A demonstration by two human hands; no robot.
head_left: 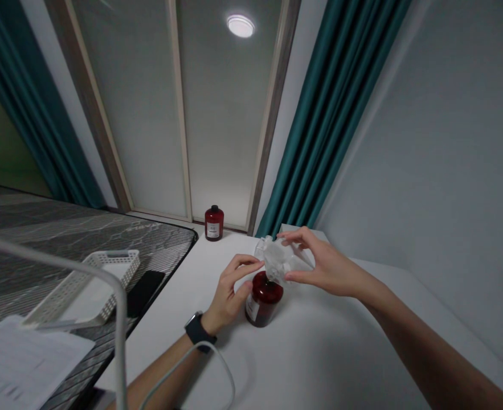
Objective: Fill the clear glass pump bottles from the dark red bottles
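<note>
A dark red bottle [263, 300] with a white label stands on the white table [319, 347], and a clear plastic piece [277, 259] sits above its neck. My right hand [323, 265] pinches that piece from the right. My left hand [232, 290] curves beside the bottle's shoulder, fingertips at the piece's left side. Whether it grips anything, I cannot tell. A second red bottle [214, 223] with a black cap stands at the table's far edge.
Left of the table lies a grey patterned surface [63, 239] bearing a white slotted basket [106, 279], a black phone [143, 293] and printed papers [20, 364]. A white curved rod [80, 270] crosses the near left. A white cable [195, 364] runs past my watch-wearing left wrist.
</note>
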